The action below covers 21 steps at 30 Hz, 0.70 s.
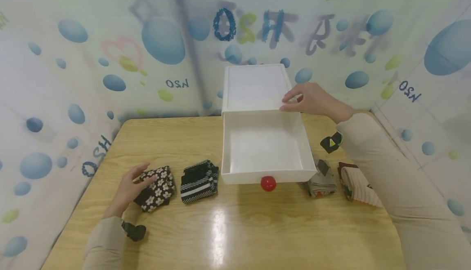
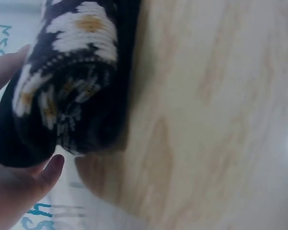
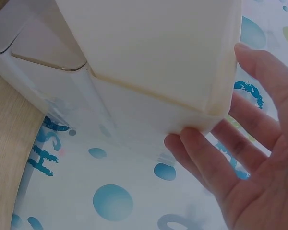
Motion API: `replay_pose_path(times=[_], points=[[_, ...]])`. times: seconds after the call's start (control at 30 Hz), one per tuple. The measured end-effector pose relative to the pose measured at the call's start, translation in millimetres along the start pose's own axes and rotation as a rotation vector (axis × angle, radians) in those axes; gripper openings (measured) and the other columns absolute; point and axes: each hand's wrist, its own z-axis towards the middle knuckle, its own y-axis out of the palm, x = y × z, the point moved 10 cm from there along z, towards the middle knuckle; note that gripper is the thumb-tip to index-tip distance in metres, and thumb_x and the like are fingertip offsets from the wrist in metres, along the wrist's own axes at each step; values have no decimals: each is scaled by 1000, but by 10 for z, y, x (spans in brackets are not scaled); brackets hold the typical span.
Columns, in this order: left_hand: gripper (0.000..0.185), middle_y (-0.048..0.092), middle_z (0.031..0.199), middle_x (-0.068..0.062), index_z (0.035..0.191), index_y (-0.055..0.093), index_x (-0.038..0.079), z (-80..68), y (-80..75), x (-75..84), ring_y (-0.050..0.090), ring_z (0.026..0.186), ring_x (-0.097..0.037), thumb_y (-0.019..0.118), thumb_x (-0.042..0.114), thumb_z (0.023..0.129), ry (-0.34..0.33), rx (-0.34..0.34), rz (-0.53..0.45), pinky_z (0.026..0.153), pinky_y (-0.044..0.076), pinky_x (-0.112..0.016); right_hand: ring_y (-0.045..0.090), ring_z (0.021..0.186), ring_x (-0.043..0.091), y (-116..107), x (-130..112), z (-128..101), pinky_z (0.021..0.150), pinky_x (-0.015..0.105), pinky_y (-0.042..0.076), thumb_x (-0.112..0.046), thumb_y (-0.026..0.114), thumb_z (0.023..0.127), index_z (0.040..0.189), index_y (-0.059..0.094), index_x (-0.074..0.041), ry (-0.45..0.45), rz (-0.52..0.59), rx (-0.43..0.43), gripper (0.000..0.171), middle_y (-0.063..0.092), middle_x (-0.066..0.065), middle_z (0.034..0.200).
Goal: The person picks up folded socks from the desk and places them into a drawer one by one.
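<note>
A white drawer box (image 1: 254, 88) stands at the back of the table, its drawer (image 1: 266, 147) pulled out with a red knob in front. My right hand (image 1: 312, 98) touches the box's top at the right front, thumb and fingers spread about a corner in the right wrist view. At the left, my left hand (image 1: 128, 186) is at the folded black floral socks (image 1: 160, 190), thumb reaching over them, fingers along their left side. The left wrist view shows the rolled end of the floral socks (image 2: 81, 81) with fingers behind it.
Striped black-and-white socks (image 1: 200, 182) lie left of the drawer. On the right are folded grey socks (image 1: 321, 184) and cream socks with a dark red part (image 1: 358, 184), partly behind the right sleeve. A patterned curtain (image 1: 165, 25) hangs behind the wooden table (image 1: 176, 237).
</note>
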Motion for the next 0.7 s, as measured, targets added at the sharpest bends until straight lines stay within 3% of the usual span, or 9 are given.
replay_pose_path(times=[0.43,0.7], points=[[68,24,136,-30,134,29,-3,27,59,-171,25,119,-50,60,31,85,-65,-41,32,95,25,-57,55,97,36,4,-15,-7,77,43,48,-28,66,79,103,65,-1,-7,8,-5,35,55,17,114],[69,22,138,-27,136,27,1,43,76,-231,27,117,-49,59,34,85,-92,-57,27,91,30,-57,54,97,36,7,1,-8,77,44,48,-29,66,80,104,64,-1,-3,16,-7,36,54,16,115]])
